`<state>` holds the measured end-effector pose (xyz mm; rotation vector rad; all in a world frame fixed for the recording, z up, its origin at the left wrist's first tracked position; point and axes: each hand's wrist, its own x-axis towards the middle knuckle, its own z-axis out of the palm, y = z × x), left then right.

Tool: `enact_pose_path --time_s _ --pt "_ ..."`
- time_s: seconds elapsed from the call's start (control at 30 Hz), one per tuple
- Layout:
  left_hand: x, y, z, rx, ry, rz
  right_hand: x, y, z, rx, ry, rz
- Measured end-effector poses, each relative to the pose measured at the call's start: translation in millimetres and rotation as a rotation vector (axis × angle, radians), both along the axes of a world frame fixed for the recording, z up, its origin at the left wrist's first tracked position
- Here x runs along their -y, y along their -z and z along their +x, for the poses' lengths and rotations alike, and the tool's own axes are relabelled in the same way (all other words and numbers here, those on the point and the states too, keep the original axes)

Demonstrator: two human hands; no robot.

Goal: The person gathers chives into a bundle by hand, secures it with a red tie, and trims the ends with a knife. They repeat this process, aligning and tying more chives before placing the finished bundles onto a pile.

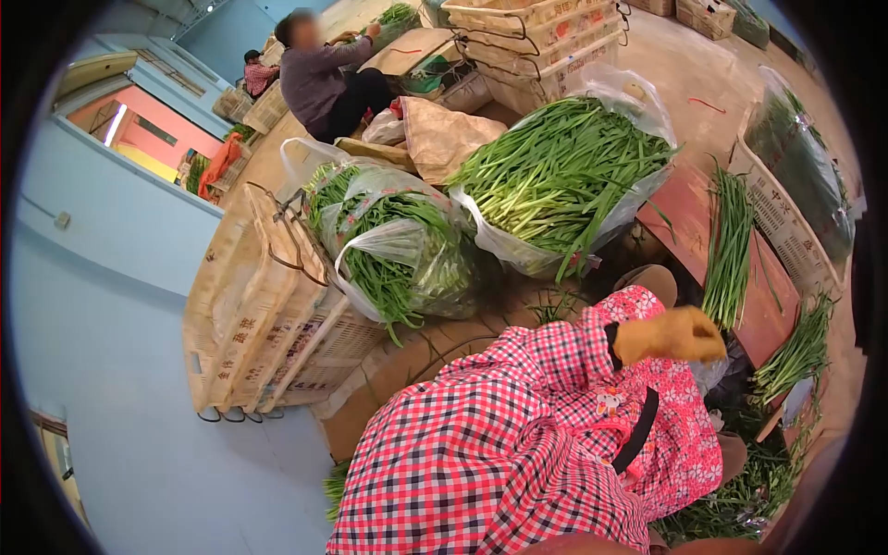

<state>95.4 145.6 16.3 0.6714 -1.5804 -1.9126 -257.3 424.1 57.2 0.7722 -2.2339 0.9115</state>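
My left hand [671,335], in a yellow-brown glove, is held above my lap with its fingers curled closed. Whatever they may hold is hidden. Just beyond the fingers, a bundle of long green chives [729,254] lies on a reddish board [683,208]. A second bunch of chives [797,350] rests at the board's near end. Loose greens [745,486] are spread below, beside my floral apron [689,462]. My right hand does not show.
Two plastic bags of chives [564,171] [398,245] stand ahead. Stacked crates [277,324] lean by the blue wall, with more crates [546,51] at the back. Another crate [786,217] stands on the right. Two people [324,83] sit farther off.
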Motion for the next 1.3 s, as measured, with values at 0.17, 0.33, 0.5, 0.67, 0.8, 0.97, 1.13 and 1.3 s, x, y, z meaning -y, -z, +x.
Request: enact_pose_path --time_s 0.17,0.33,0.5,0.67,0.8,0.97,1.13,1.3 --pt "-27 -20 -14 -0.054 0.237 0.124 77 -53 76 -0.067 -0.273 -0.125" --pt "4 -18 -11 -0.386 -0.025 0.158 168 -28 181 0.305 -0.77 -0.054" --pt "42 -13 48 -0.483 -0.344 0.241 211 12 278 0.357 -1.12 0.096" --pt "72 -2 92 -0.436 -0.511 0.384 216 28 310 0.65 -1.112 0.13" --pt "91 4 109 -0.402 -0.563 0.391 221 35 318 0.813 -1.143 0.193" --pt "98 6 123 -0.329 -0.376 0.354 250 37 287 1.133 -1.162 0.61" --pt "75 -18 127 -0.006 -0.136 0.165 302 8 275 1.137 -1.384 0.221" --pt "63 -48 138 0.148 -0.067 0.131 316 -8 254 1.362 -1.27 0.293"
